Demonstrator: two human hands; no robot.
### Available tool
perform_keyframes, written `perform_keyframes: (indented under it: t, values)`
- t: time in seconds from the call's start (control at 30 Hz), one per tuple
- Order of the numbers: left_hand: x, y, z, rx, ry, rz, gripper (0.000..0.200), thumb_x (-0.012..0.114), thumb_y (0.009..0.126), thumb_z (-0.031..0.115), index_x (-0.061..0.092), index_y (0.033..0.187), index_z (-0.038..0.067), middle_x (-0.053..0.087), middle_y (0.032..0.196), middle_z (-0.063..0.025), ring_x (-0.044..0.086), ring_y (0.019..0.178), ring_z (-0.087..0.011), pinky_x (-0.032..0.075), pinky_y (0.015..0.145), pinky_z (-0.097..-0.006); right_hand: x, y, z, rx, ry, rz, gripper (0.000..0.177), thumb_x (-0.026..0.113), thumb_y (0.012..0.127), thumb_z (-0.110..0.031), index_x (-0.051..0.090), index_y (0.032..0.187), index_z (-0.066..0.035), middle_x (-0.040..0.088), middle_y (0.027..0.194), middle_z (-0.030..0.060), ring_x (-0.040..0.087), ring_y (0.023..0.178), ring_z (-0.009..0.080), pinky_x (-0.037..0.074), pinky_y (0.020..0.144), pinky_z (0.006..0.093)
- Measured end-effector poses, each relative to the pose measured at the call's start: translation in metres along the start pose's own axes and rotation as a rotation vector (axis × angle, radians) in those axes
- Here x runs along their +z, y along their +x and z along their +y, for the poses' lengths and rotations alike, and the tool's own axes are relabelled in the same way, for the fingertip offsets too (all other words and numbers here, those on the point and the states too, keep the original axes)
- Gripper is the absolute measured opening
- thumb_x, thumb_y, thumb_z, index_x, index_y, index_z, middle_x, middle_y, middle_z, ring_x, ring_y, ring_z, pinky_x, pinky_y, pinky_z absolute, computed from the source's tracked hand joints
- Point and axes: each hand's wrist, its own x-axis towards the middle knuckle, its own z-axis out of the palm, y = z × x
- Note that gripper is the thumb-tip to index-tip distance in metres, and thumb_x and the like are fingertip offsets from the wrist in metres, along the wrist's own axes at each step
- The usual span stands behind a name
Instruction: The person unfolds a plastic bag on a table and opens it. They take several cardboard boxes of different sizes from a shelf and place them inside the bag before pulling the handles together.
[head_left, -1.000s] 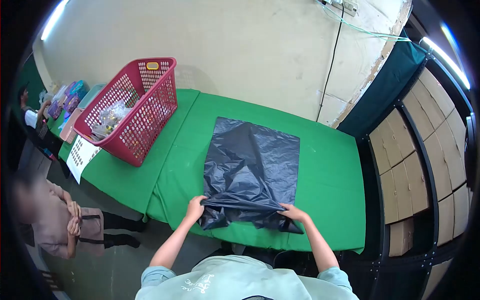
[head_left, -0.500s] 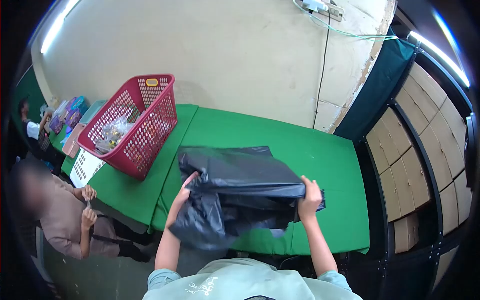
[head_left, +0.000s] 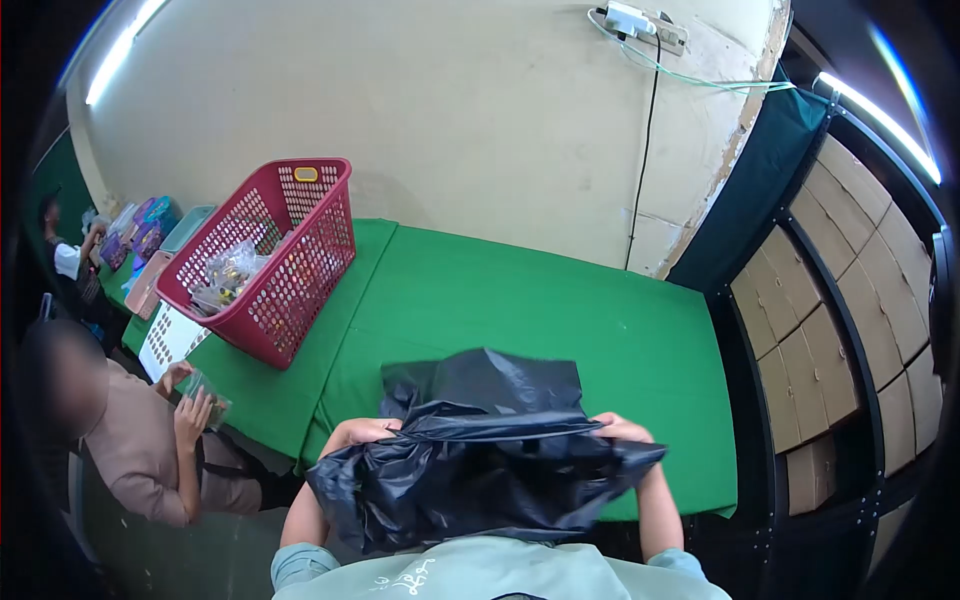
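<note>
A black plastic bag is stretched between my two hands, close to my body at the table's front edge. Its far part lies over the green cloth, and its near part hangs in crumpled folds. My left hand grips the bag's gathered left side, with the fingertips partly tucked into the folds. At the right side, my right hand is closed on the bag's upper fold.
A red basket holding small clear packets stands on the green table at left. A person beside it holds a clear bag. Another person stands farther left. Shelves of cardboard boxes rise at right.
Both my hands and the black bag have come down nearer my body, and the bag is bunched along a fold. The person at left has raised a clear bag into plainer view.
</note>
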Motion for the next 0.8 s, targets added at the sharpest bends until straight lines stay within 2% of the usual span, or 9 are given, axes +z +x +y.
perform_keyframes:
  t: [0.07,0.1,0.13,0.2,0.27,0.33,0.47,0.67,0.8]
  values:
    - [0.009,-0.008,0.000,-0.014,-0.246,-0.135,0.023,0.062,0.077,0.014,0.058,0.092,-0.003,0.060,0.073,0.0004,0.053,0.061,-0.0057,0.042,0.051,-0.0216,-0.005,-0.024,-0.042,-0.010,0.018,-0.222,0.021,0.060,0.076,-0.012,0.061,0.090,0.004,0.064,0.077,0.0118,0.060,0.063,0.0157,0.049,0.059,0.0294]
    - [0.014,-0.008,-0.005,-0.014,-0.301,-0.185,0.024,0.062,0.077,0.014,0.058,0.092,-0.003,0.060,0.074,0.0001,0.053,0.062,-0.0058,0.042,0.052,-0.0217,-0.033,-0.030,-0.024,-0.304,0.033,-0.028,0.023,0.059,0.079,-0.018,0.058,0.085,0.004,0.062,0.074,0.0139,0.059,0.063,0.0179,0.049,0.057,0.0328]
    - [0.018,-0.006,-0.013,-0.012,-0.351,-0.228,0.024,0.062,0.077,0.014,0.058,0.093,-0.003,0.059,0.075,-0.0001,0.053,0.063,-0.0059,0.042,0.053,-0.0218,-0.064,-0.023,-0.024,-0.479,0.015,-0.269,0.027,0.058,0.080,-0.023,0.055,0.085,0.003,0.060,0.069,0.0135,0.057,0.059,0.0202,0.049,0.054,0.0333]
    - [0.024,-0.002,-0.026,0.008,-0.383,-0.261,0.025,0.062,0.077,0.014,0.057,0.094,-0.003,0.059,0.077,-0.0006,0.053,0.064,-0.0062,0.042,0.055,-0.0219,-0.038,-0.014,-0.014,-0.897,0.271,-0.206,0.036,0.052,0.084,-0.033,0.052,0.093,0.002,0.060,0.074,0.0118,0.056,0.063,0.0204,0.048,0.059,0.0339]
    - [0.029,0.002,-0.037,0.039,-0.379,-0.253,0.026,0.062,0.077,0.014,0.057,0.095,-0.003,0.059,0.078,-0.0011,0.053,0.066,-0.0064,0.042,0.057,-0.0221,-0.011,0.030,0.008,-0.971,0.707,-0.553,0.051,0.048,0.084,-0.045,0.049,0.104,0.002,0.057,0.095,0.0160,0.056,0.081,0.0258,0.044,0.078,0.0383]
    - [0.031,0.004,-0.049,0.068,-0.379,-0.199,0.027,0.062,0.077,0.014,0.056,0.096,-0.004,0.059,0.080,-0.0016,0.053,0.068,-0.0067,0.042,0.059,-0.0223,0.002,0.027,0.018,-0.784,0.757,-0.209,0.068,0.043,0.084,-0.054,0.042,0.120,0.004,0.054,0.113,0.0202,0.055,0.100,0.0314,0.042,0.091,0.0413]
    - [0.039,0.006,-0.067,0.140,-0.350,-0.008,0.028,0.062,0.077,0.014,0.056,0.098,-0.004,0.059,0.084,-0.0025,0.054,0.071,-0.0072,0.042,0.062,-0.0227,0.057,0.010,-0.025,-0.447,0.865,-0.207,0.066,0.044,0.085,-0.050,0.044,0.119,0.006,0.054,0.115,0.0205,0.054,0.104,0.0329,0.042,0.091,0.0453]
    - [0.047,0.017,-0.081,0.269,-0.442,0.185,0.031,0.062,0.077,0.014,0.054,0.100,-0.005,0.059,0.089,-0.0040,0.054,0.077,-0.0080,0.042,0.068,-0.0232,0.037,-0.006,-0.017,-0.571,0.551,-0.195,0.055,0.061,0.075,-0.039,0.051,0.106,0.005,0.058,0.100,0.0138,0.055,0.090,0.0216,0.042,0.080,0.0341]
    - [0.050,-0.001,-0.061,0.539,-0.659,0.116,0.033,0.062,0.077,0.014,0.053,0.102,-0.005,0.059,0.092,-0.0050,0.054,0.080,-0.0085,0.042,0.072,-0.0236,0.018,-0.034,-0.020,-0.643,0.147,-0.151,0.049,0.072,0.068,-0.031,0.056,0.097,0.005,0.060,0.091,0.0093,0.055,0.081,0.0140,0.042,0.073,0.0267]
